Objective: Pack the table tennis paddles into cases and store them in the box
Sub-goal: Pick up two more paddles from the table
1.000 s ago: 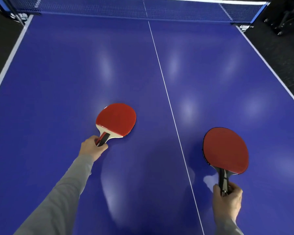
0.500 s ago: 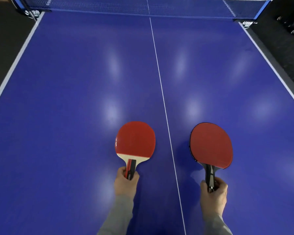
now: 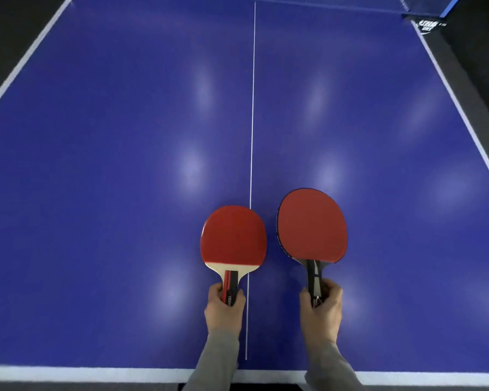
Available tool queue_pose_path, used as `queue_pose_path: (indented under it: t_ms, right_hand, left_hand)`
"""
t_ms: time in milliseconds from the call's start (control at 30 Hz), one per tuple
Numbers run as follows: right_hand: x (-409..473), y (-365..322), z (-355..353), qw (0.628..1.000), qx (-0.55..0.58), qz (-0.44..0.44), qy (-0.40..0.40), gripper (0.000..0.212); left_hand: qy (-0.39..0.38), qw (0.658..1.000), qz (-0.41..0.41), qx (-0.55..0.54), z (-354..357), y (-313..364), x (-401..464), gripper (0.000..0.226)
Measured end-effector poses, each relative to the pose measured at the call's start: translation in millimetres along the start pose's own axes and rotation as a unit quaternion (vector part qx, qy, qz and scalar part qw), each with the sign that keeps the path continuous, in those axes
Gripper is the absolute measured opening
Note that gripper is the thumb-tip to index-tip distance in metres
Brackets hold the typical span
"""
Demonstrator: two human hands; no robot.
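Observation:
Two red-faced paddles are held side by side over the blue table tennis table [image 3: 124, 165], handles toward me. The left paddle [image 3: 233, 235] is bright red with a pale wood neck and a red-black handle; my left hand [image 3: 223, 309] grips that handle. The right paddle [image 3: 312, 225] is larger, darker red with a black edge and a dark handle, held by my right hand [image 3: 321, 309]. The two blades lie either side of the white centre line [image 3: 251, 108], a small gap between them. No cases or box are in view.
The table's white near edge [image 3: 96, 373] runs just below my wrists. The net post [image 3: 426, 24] and a strip of net sit at the far right corner. Dark floor borders both sides of the table.
Both hands have drawn the paddles toward me and inward; the left paddle came from far left to the centre line. The view has tilted down, showing the near table edge.

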State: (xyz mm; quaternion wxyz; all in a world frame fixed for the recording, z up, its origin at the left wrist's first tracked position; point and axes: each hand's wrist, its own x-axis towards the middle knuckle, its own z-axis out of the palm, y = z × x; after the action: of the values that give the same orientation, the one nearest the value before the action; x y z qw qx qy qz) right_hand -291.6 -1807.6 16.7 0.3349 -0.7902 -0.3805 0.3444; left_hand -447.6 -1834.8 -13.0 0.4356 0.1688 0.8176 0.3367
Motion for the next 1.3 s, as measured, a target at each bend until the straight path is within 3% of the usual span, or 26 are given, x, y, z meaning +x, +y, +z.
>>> queue_pose_path:
  t_ms: [100, 200, 400, 567, 733, 867, 1100, 1300]
  right_hand:
    - [-2, 5, -1, 1.0, -0.003, -0.01, -0.022, 0.031]
    - [-6, 7, 0, 0.999, -0.005, -0.013, -0.038, 0.031]
    - [-20, 2, 11, 0.998, 0.005, -0.008, -0.062, 0.031]
    - [-34, -11, 30, 0.996, 0.011, -0.017, -0.082, 0.031]
    - [-47, -26, 54, 0.992, -0.006, -0.06, -0.107, 0.028]
    - [-54, -28, 68, 0.988, -0.035, -0.074, -0.134, 0.028]
    - [-60, -25, 76, 0.981, -0.07, -0.088, -0.159, 0.031]
    - [-56, -22, 77, 0.966, -0.131, -0.108, -0.195, 0.034]
  left_hand:
    - [-0.046, 0.999, 0.023, 0.003, -1, -6, 0, 0.03]
    - [-0.14, 0.989, 0.036, -0.026, -10, -10, 1, 0.044]
    - [-0.286, 0.955, 0.005, -0.081, -30, -9, 13, 0.078]
    - [-0.348, 0.934, -0.007, -0.085, -40, -7, 21, 0.077]
    - [-0.363, 0.929, -0.009, -0.079, -40, -13, 28, 0.078]
    - [-0.356, 0.927, -0.045, -0.109, -39, -16, 33, 0.063]
    - [-0.351, 0.926, -0.056, -0.126, -39, -16, 32, 0.057]
    - [-0.368, 0.924, -0.017, -0.103, -43, -14, 27, 0.065]
